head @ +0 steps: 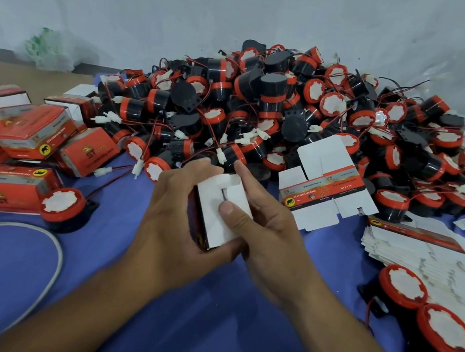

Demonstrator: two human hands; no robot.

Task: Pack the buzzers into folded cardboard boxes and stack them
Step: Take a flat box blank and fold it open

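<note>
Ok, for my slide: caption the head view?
Left hand and right hand hold a white-flapped box before a buzzer heap.

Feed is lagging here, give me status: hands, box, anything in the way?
Left hand grips the box. Right hand holds it too, thumb pressing white end flaps. Buzzer pile close behind, not blocking.

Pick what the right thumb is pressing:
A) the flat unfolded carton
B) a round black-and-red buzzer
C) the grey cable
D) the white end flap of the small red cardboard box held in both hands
D: the right hand has its thumb laid on the white end flap of the small red cardboard box, which the left hand grips from the other side.
</note>
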